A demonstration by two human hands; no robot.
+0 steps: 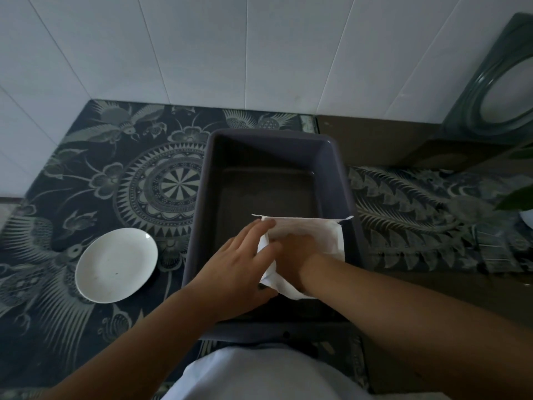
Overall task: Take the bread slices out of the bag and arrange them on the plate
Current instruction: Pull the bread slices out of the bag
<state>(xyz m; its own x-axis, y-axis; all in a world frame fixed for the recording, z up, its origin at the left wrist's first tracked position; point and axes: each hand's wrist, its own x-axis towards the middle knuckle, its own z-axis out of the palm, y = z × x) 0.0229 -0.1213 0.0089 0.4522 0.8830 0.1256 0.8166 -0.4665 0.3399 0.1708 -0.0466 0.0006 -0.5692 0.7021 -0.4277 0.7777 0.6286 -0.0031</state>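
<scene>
A white paper bag [311,235] lies inside a dark rectangular plastic tub [207,180], in the tub's near right corner, at about 4 o'clock from the tub's centre. The right hand [294,252] is pushed into the bag's open mouth; its fingers are hidden inside the paper, so how far they are curled and whether they have hold of anything cannot be told. No bread slices are visible. The left hand [239,269] rests at the bag's mouth, at 9 o'clock from the right hand, its fingers [256,229] extended and slightly spread, pressing the bag's edge with the thumb low against the paper's near corner. A white round plate [115,264] sits bare on the patterned tablecloth [86,174], at 9 o'clock from the tub and just beside its left wall. At 2 o'clock, well apart, a grey-framed oval mirror [490,90] leans against the white tiled wall [202,47]. A green leaf [516,197] shows at the right edge, at 3 o'clock.
</scene>
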